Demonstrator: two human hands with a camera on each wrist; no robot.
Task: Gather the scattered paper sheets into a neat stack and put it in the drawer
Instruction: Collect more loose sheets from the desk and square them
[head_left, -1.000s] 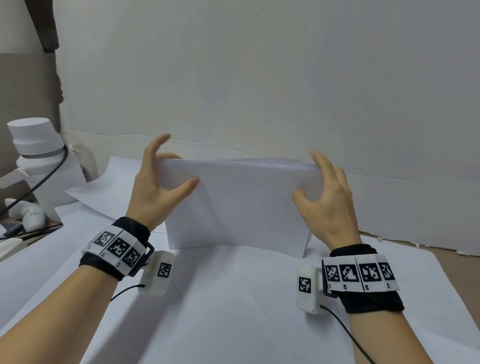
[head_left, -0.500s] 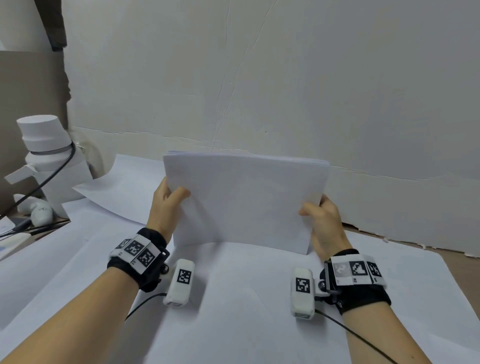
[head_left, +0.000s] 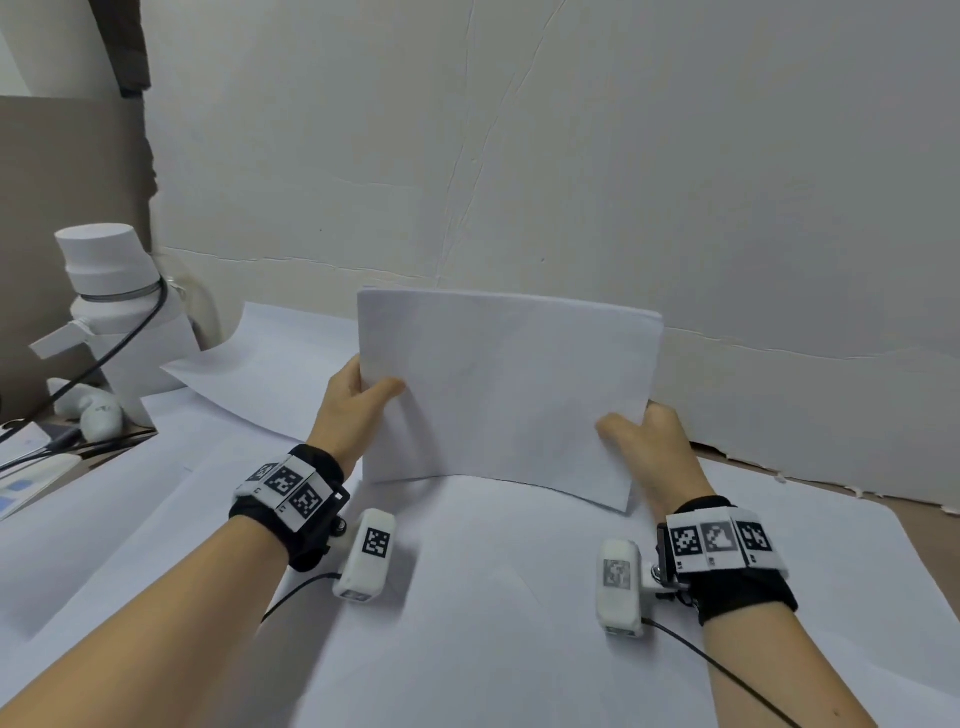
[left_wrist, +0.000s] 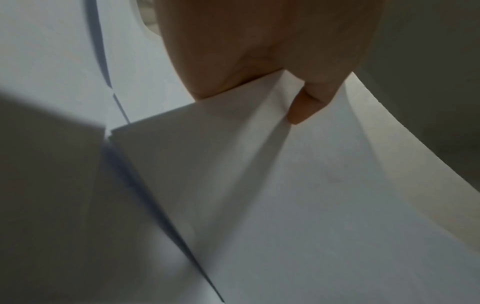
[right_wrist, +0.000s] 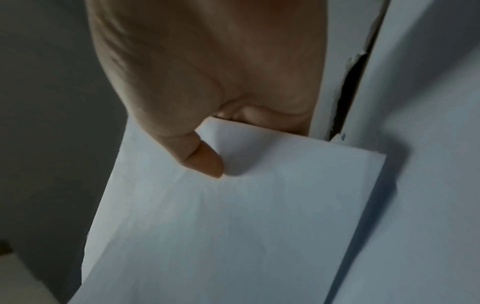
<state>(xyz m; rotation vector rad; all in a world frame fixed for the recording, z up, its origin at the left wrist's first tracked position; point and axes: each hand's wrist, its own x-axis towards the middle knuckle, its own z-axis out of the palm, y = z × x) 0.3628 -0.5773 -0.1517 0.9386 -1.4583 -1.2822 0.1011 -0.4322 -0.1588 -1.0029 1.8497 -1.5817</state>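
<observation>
Now, paper stack (head_left: 506, 395): held upright on its long edge, bottom edge touching the white sheet (head_left: 467, 597) covering the table, in front of the wall (head_left: 571, 156).
Left hand (head_left: 353, 410): pinches the stack's left edge, thumb in front.
Right hand (head_left: 649, 441): pinches the lower right edge, thumb pressed on the front.
Far left: white bottle (head_left: 111, 306) with a black cable (head_left: 104, 358) across it.

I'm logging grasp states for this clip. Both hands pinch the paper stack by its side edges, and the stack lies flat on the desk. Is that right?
Not quite. The left hand and right hand do pinch the paper stack by its side edges, but the stack is not lying flat: the head view shows it held upright on its bottom edge.
</observation>
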